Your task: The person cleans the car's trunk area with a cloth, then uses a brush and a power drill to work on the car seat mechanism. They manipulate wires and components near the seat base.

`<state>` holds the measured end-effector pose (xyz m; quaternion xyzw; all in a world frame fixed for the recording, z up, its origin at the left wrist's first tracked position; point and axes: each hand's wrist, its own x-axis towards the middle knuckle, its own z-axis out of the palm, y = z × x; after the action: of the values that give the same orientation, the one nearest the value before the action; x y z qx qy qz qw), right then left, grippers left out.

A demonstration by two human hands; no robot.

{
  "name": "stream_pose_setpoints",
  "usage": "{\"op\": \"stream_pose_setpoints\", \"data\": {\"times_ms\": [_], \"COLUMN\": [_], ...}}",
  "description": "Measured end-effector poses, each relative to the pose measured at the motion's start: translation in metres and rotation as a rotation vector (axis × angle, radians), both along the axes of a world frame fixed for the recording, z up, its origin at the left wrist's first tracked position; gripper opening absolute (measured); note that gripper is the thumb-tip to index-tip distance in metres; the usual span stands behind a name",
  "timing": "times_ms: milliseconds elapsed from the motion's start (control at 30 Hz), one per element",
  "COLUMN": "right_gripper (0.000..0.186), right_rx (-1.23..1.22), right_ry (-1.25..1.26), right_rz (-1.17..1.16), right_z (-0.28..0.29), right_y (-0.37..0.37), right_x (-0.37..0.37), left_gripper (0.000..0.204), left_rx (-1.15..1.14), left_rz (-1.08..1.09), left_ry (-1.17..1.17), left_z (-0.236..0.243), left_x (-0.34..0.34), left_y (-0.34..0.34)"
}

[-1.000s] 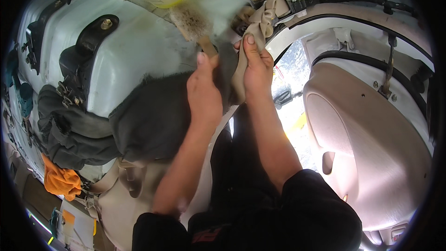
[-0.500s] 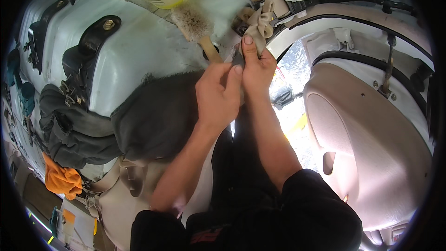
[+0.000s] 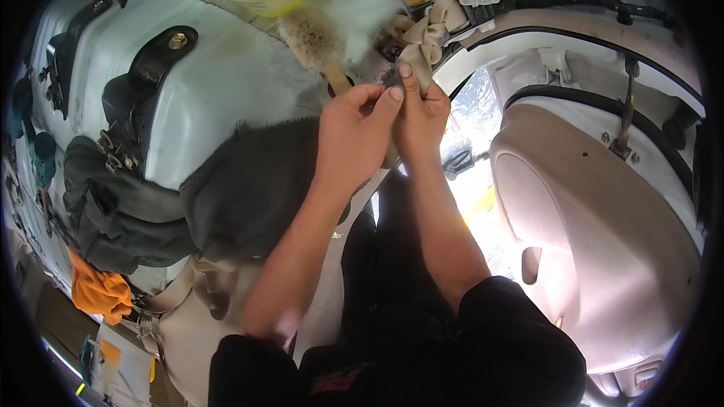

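Meeting at one beige strap (image 3: 417, 59), two hands (image 3: 351, 134) (image 3: 420, 122)

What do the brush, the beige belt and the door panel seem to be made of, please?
The brush: handle probably wood, being matte and tan; bristles fine, splayed fibres, natural or synthetic unclear.
The beige belt: probably woven webbing, fairly matte, since it bunches into soft folds above the right hand.
The door panel: likely moulded plastic, satin, judging by its smooth curves and soft highlights.

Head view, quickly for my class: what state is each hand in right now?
Left hand: closed, at a small dark piece; whether it grips it cannot be told.
Right hand: closed, holding the beige strap.
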<state>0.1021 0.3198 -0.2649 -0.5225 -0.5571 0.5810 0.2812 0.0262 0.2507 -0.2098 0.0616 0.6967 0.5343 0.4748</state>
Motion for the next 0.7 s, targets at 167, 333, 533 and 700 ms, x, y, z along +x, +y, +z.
{"op": "stream_pose_setpoints", "data": {"times_ms": [167, 333, 533, 700], "right_gripper": [0.039, 0.031, 0.035, 0.036], "right_rx": [-0.066, -0.134, -0.123, -0.072], "right_ry": [0.026, -0.021, 0.106, 0.023], "right_rz": [-0.015, 0.031, 0.004, 0.020], "right_z": [0.005, 0.007, 0.004, 0.015], "right_y": [0.004, 0.005, 0.008, 0.008], "right_x": [-0.003, -0.002, -0.004, -0.006], "left_gripper": [0.027, 0.025, 0.017, 0.015], "left_rx": [-0.106, -0.087, -0.099, -0.002], "left_rz": [0.014, 0.096, 0.029, 0.064], "left_ry": [0.074, 0.139, 0.060, -0.141], "left_z": [-0.003, -0.013, 0.000, -0.007], "left_x": [0.013, 0.034, 0.007, -0.014], "left_y": [-0.009, -0.030, -0.030, 0.001]}}
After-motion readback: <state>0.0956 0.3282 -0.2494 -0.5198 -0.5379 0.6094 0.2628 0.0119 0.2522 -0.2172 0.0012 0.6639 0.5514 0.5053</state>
